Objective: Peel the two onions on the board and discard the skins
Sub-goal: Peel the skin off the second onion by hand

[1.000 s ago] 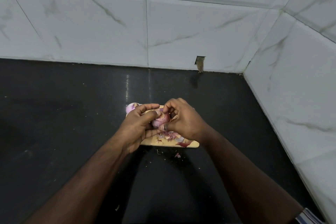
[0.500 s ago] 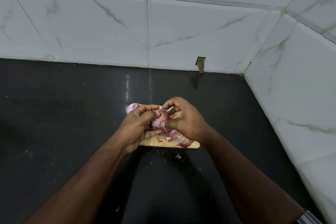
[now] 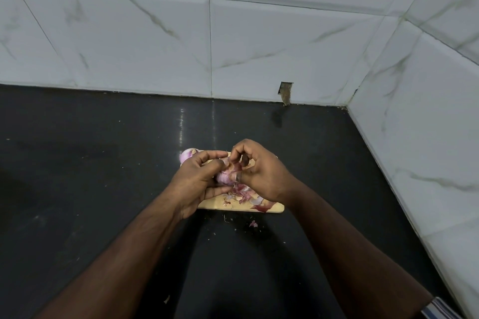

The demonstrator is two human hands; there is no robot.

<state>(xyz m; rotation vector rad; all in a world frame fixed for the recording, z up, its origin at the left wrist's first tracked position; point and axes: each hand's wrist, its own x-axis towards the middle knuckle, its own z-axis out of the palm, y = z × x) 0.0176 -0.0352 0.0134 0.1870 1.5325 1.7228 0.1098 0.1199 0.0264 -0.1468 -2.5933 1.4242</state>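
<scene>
At the centre of the frame, an onion [image 3: 225, 177] was gripped in the curled fingers of the left hand [image 3: 195, 182] above the wooden board [image 3: 272, 208]. Its skin was pinched by the right hand [image 3: 260, 172]. A second onion [image 3: 187, 155] lay at the board's upper left corner, and loose skins [image 3: 245, 193] were scattered on the board.

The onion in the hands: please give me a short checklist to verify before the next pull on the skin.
1. Left hand has a firm grip on the pale purple onion: ok.
2. Right hand pinches a skin flap: ok.
3. Onion is over the light wooden board: ok.
4. Loose reddish skins all on board: not ok, one scrap lies on the black counter.
5. Second round onion fully peeled: cannot tell.
</scene>
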